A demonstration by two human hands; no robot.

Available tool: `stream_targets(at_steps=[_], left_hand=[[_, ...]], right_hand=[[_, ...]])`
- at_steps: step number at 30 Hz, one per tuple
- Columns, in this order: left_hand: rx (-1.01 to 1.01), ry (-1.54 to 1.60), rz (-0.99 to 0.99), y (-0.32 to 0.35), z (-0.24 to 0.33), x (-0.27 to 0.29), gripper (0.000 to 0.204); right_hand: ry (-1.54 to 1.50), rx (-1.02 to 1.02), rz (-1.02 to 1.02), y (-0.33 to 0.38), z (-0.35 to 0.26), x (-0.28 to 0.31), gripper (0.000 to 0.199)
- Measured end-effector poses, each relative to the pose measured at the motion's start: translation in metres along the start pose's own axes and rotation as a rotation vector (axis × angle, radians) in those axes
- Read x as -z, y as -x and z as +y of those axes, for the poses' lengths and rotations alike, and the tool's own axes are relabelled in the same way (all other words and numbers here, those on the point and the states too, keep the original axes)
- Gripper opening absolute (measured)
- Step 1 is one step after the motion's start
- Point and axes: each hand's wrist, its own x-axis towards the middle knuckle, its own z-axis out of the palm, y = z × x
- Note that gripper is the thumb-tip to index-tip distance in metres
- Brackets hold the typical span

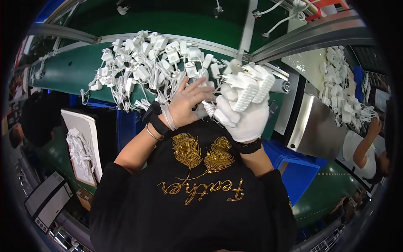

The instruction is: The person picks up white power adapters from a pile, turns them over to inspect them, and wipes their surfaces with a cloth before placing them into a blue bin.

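Working at a green belt point(63, 74); its near edge runs just in front of my body, a metal rail point(205, 47) bounds the far side. A metal post point(248, 31) rises just beyond my right hand point(247, 119), and a broad metal beam point(315, 35) slants off to the right, so that side is tight; green belt stretches left of the pile, the roomier side. Right hand, white-gloved, grasps a clutch of white ribbed adapters point(244, 97), prongs toward the belt's far side, held up at the right end of the pile. Left hand point(187, 105), bare-palmed, is spread with fingers apart, nothing clenched in it, beside a white cable bundle point(209, 109); contact with it I cannot tell. Counts: hands of mine, two; gloves, one, on the right; adapters in grip, at least two, the rest overlapping. Pile of white adapters and cables point(140, 69): one, too tangled to number. Second heap point(338, 94) far right, one, a co-worker's hand point(373, 126) at its near end. White-lined tray point(93, 126) lower left, one, loaded with white pieces point(79, 149). Blue bin point(300, 174) right of me, one.
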Motion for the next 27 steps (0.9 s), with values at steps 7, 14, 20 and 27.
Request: stream_targets(at_steps=[7, 14, 20, 27], left_hand=[[0.192, 0.404, 0.253, -0.005, 0.004, 0.005, 0.02], [0.081, 0.138, 0.324, -0.012, 0.018, 0.035, 0.009], [-0.054, -0.283, 0.002, 0.004, -0.018, 0.027, 0.017], [0.165, 0.104, 0.356, -0.003, -0.001, 0.054, 0.026]], right_hand=[[-0.137, -0.053, 0.04, 0.005, -0.002, 0.01, 0.057], [-0.255, -0.1, -0.067, 0.005, -0.006, 0.021, 0.059], [-0.156, -0.07, -0.061, 0.005, -0.008, 0.024, 0.061], [-0.094, -0.084, -0.149, 0.006, -0.005, 0.028, 0.068]])
